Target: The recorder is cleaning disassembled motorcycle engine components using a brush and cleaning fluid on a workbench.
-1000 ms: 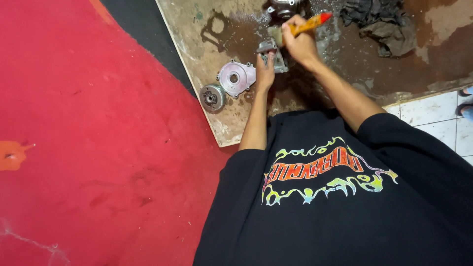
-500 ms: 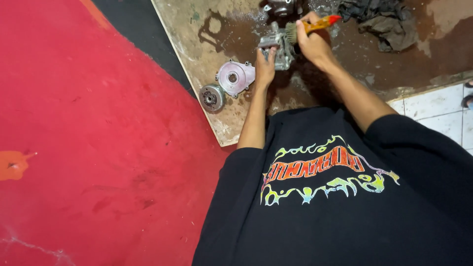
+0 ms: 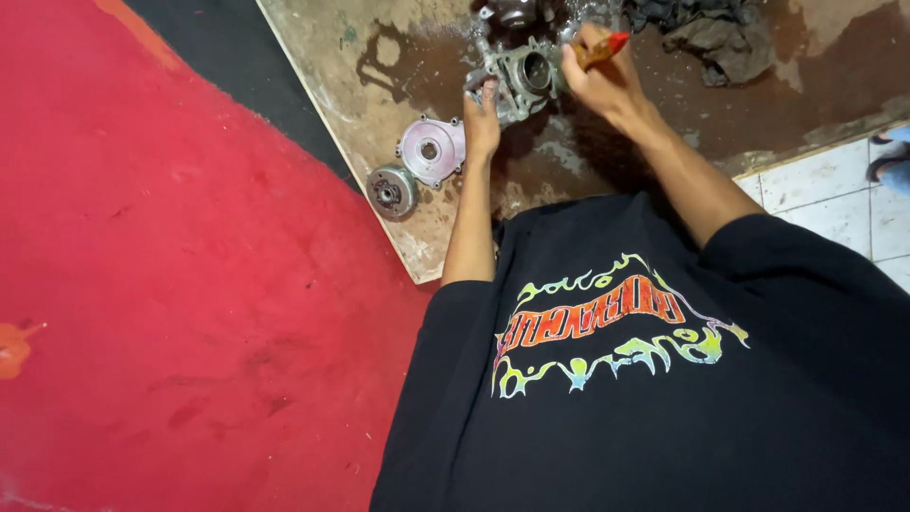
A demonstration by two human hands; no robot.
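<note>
Grey metal engine casing (image 3: 519,76) at top centre of frame, on stained wooden board (image 3: 322,57). Left hand (image 3: 482,118) just below-left of it, fingers pressed flat on its edge. Right hand (image 3: 599,76) at its right side, fist closed around orange-handled tool (image 3: 601,47). Round cover (image 3: 431,150) and small gear (image 3: 389,190) lie left of left hand.

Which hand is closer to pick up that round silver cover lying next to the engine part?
Probably the left hand: it rests beside the round silver cover, while the right hand is farther away and already grips an orange-handled tool.
</note>
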